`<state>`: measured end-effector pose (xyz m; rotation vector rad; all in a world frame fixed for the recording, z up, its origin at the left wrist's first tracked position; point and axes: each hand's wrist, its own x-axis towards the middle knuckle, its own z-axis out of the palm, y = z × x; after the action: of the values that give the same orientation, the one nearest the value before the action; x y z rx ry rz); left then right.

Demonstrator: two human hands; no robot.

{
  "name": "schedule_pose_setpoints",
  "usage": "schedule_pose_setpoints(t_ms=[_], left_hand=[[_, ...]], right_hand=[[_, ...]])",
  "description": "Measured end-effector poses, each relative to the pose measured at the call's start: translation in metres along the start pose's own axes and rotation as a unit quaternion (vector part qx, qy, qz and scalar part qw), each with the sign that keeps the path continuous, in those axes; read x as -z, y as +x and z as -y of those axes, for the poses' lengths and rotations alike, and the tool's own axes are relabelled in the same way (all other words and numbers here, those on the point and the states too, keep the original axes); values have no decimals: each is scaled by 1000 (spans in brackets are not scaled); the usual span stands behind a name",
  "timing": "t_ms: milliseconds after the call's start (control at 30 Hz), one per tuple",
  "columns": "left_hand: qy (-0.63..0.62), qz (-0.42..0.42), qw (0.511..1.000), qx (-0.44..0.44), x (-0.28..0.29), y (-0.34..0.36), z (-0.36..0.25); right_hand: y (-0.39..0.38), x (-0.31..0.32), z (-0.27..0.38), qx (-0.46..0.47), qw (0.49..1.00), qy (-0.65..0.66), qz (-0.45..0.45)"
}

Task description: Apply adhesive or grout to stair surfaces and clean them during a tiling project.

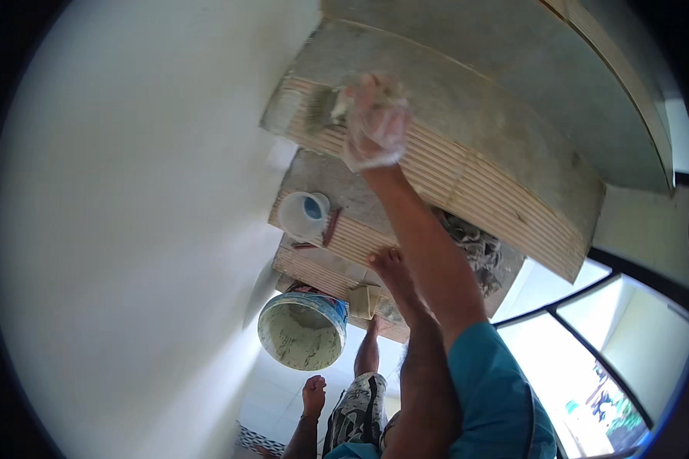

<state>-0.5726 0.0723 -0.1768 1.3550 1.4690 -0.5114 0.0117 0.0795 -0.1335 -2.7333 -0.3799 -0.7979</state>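
My right hand (379,122), in a thin clear plastic glove and blurred, reaches over the ribbed beige tile (452,164) along the edge of an upper stair step. Its fingers are curled round a small pale thing (341,105), too smeared to name. Beside that, toward the wall, a grey patch (321,109) shows on the tile. My left hand (314,394) hangs low at the left, bare, its fingers curled in, with nothing seen in them. The nearest thing to it is a large bucket (302,333) with grey-green residue inside.
A white tub (304,214) with something blue inside stands on a lower step, by a dark reddish bar (331,227). A small beige block (364,301) sits near my feet. Crumpled dark cloth (475,249) lies right of my arm. A white wall (130,229) bounds the left.
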Motion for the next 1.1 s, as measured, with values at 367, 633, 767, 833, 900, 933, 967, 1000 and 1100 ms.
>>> schedule_pose_setpoints(t_ms=[367, 633, 767, 833, 900, 933, 967, 1000, 1100], left_hand=[[-28, -31, 999, -5, 13, -2, 36], [53, -75, 991, -93, 4, 3, 90], [6, -101, 994, -51, 9, -19, 81], [2, -125, 991, -47, 8, -32, 96], [2, -139, 990, -27, 2, -44, 103], [0, -142, 990, -27, 0, -47, 119], [6, -143, 989, -46, -6, -50, 131], [12, -143, 989, -41, -8, -58, 123], [-61, -131, 989, 38, -17, -72, 129]], right_hand=[[-121, 171, -276, -356, 923, 123, -80], [-117, 152, -250, -293, 907, 278, -123], [-86, 128, -128, -143, 890, 432, 23], [-76, 122, -60, 75, 993, 82, 46], [-57, 136, 12, 189, 978, 82, 40], [-57, 130, 36, 45, 956, 247, 151], [-62, 123, 56, -104, 879, 383, 265], [-69, 108, 60, -46, 849, 439, 291], [-78, 38, 59, 146, 830, 425, 330]])
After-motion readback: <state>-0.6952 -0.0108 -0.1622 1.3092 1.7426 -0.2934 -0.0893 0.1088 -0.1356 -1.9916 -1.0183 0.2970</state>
